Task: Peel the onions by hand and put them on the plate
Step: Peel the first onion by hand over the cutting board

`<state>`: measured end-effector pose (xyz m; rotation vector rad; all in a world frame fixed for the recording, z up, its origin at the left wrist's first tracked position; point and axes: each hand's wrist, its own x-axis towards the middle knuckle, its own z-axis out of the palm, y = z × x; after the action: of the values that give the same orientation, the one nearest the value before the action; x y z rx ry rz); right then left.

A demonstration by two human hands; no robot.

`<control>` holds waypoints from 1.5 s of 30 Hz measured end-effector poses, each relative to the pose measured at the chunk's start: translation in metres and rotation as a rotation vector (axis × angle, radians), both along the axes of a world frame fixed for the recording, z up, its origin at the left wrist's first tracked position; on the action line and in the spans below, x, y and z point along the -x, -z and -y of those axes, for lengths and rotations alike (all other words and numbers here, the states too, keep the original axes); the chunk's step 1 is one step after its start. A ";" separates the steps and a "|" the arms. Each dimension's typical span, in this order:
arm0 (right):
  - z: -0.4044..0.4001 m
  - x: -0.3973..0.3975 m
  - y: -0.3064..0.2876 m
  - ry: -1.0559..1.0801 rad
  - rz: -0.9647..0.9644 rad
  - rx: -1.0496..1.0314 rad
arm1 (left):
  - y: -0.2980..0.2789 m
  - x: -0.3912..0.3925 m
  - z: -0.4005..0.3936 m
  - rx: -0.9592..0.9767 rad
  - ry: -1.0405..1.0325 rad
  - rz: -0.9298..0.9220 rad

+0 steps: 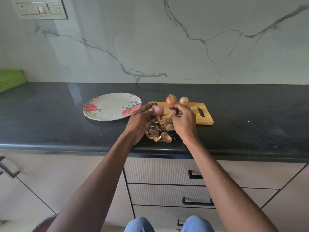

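free: bare counter [250,114] right of cutting board [205,118], plate [108,106] face | blocked: peel heap [158,136] near front edge; two onions [171,100] at board's far edge

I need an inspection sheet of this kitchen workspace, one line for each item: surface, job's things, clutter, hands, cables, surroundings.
Surface: black countertop, glossy.
Job's things: peeled onion held above the counter; two unpeeled onions at the far edge of the cutting board; floral plate holds no onions.
Clutter: onion skins heaped on counter and board.
Hands: left hand grips the peeled onion; right hand pinches a skin piece.
Cables: nothing seen.
Surroundings: marble backsplash, switch panel, green basket, drawers below.
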<state>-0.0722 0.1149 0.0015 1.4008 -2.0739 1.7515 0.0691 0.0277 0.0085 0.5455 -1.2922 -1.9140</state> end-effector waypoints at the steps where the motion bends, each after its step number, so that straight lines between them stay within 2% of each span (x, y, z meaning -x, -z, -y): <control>1: -0.001 -0.001 0.000 -0.005 -0.049 0.029 | -0.001 0.000 0.000 -0.009 0.001 0.002; 5: -0.001 -0.002 0.000 -0.116 -0.059 0.089 | -0.001 0.001 -0.001 0.005 -0.017 0.043; 8: -0.003 -0.001 -0.001 -0.208 0.007 0.081 | 0.000 0.001 -0.001 0.049 -0.018 0.082; 15: 0.001 -0.001 0.003 -0.329 -0.019 0.036 | -0.003 -0.001 -0.005 0.112 0.016 0.150; 22: 0.006 0.000 0.008 -0.360 -0.168 -0.033 | -0.002 0.001 -0.004 0.095 0.020 0.133; 30: 0.005 -0.001 0.010 -0.338 -0.192 0.028 | 0.003 0.001 0.000 0.116 -0.005 0.144; 36: 0.005 -0.001 0.011 -0.372 -0.118 0.006 | -0.002 0.001 -0.005 0.059 -0.033 0.141; 45: 0.003 -0.003 0.009 -0.333 -0.187 0.019 | 0.001 0.000 -0.001 0.108 -0.021 0.164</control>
<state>-0.0693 0.1121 -0.0071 1.9134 -1.8059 1.6598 0.0693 0.0288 0.0077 0.6693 -1.4785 -1.8002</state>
